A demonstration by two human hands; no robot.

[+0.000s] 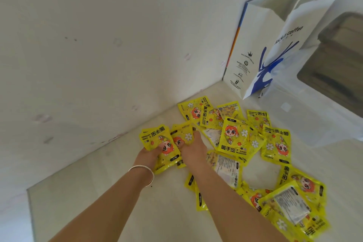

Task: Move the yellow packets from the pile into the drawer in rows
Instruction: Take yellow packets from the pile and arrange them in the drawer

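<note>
Left hand [150, 154] gripping one glossy yellow foil hand-warmer packet [157, 141]. Right hand [193, 150] pinching a neighbouring flower-printed yellow packet [183, 133], beside the scattered pile [253, 143]

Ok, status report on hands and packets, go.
Left hand and right hand each gripping yellow hand warmer packets at pile's far-left edge. Drawer not in view. Coffee bag stands behind pile, clear of hands.

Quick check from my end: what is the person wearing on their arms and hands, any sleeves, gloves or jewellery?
Both forearms are bare, with no sleeves in view and no gloves. The left hand has a thin silver bangle round its wrist. The right hand and its wrist show nothing worn. No rings can be made out.
</note>
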